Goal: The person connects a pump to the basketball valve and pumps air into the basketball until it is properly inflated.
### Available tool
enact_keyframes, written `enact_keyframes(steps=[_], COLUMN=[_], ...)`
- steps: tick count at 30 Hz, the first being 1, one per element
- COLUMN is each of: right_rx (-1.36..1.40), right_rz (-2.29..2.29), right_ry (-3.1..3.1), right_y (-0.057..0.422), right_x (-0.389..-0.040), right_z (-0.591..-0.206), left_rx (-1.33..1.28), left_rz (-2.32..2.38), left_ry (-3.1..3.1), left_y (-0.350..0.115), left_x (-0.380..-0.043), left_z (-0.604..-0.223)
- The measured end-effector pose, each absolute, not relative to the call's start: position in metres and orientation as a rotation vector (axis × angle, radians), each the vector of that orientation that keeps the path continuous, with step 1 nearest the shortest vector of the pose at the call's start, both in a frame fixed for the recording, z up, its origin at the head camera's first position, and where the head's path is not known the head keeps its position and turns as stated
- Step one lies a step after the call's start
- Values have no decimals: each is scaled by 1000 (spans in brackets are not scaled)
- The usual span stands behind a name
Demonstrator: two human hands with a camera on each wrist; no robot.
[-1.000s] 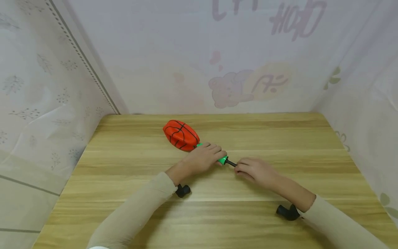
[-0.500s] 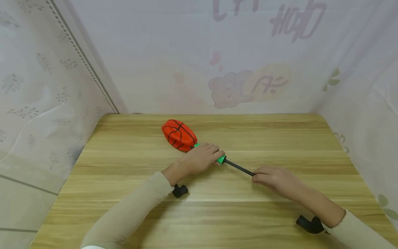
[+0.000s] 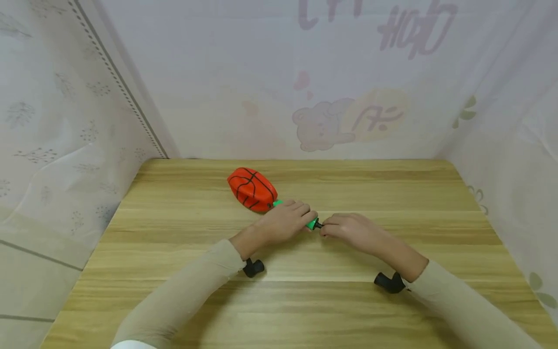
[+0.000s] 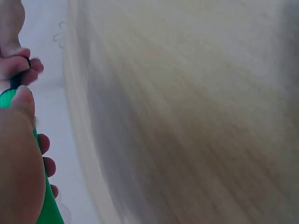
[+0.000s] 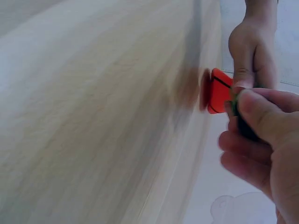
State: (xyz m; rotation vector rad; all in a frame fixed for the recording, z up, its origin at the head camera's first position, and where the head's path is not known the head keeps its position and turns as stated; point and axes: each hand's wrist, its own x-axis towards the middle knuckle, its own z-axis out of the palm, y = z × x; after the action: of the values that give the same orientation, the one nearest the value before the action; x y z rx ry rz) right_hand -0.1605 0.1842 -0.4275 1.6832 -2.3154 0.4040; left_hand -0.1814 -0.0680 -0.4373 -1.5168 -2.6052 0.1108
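A red, partly flattened ball with black basketball lines (image 3: 252, 189) lies on the wooden table at the end of a green hand pump (image 3: 312, 223). My left hand (image 3: 285, 220) wraps round the pump's barrel, and in the left wrist view its fingers curl round the green barrel (image 4: 50, 212). Close beside it my right hand (image 3: 355, 232) grips the pump's black handle (image 5: 245, 126), with thumb and fingers round it. Only a short bit of the black rod (image 3: 319, 225) shows between the hands. The join of pump and ball is partly hidden by the left hand.
The wooden table (image 3: 279, 310) meets a pale printed cloth wall (image 3: 218, 97) at the back and cloth at both sides. Black wrist mounts hang under the left sleeve (image 3: 187, 295) and the right sleeve (image 3: 462, 300).
My right hand first drew the pump's rod out to the right, then came back left, and the rod slid into the barrel. The left hand and ball stayed nearly still.
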Motion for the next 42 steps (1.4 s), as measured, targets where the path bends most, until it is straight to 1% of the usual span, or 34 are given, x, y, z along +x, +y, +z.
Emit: enact_keyframes(steps=[7,18,24,29,33,42], right_rx=[1640,1636,1605,1578,1594,1653], right_rz=[390,314,292,287,284,277], right_ry=[-2327,-2233,-2196,-2142,-2101,-2130], right_y=[183,227,237,235,229,197], right_x=[-159,-132,-124,-129,-137,-163], right_z=[-432,-433,-429,-432,-436,-442], left_rx=[-1533,-1533,-1527,-1466,-1468,-1427], left_rz=[93,0,60,108,136,202], left_ry=[-2626,-2628,-2662,-2659,-2663,-2645], left_y=[-71,-84,-84,-82,-78,-74], left_x=[-186,-190,-190,-190,-190,-189], left_z=[-436,-435,-434,-429,-428,-432])
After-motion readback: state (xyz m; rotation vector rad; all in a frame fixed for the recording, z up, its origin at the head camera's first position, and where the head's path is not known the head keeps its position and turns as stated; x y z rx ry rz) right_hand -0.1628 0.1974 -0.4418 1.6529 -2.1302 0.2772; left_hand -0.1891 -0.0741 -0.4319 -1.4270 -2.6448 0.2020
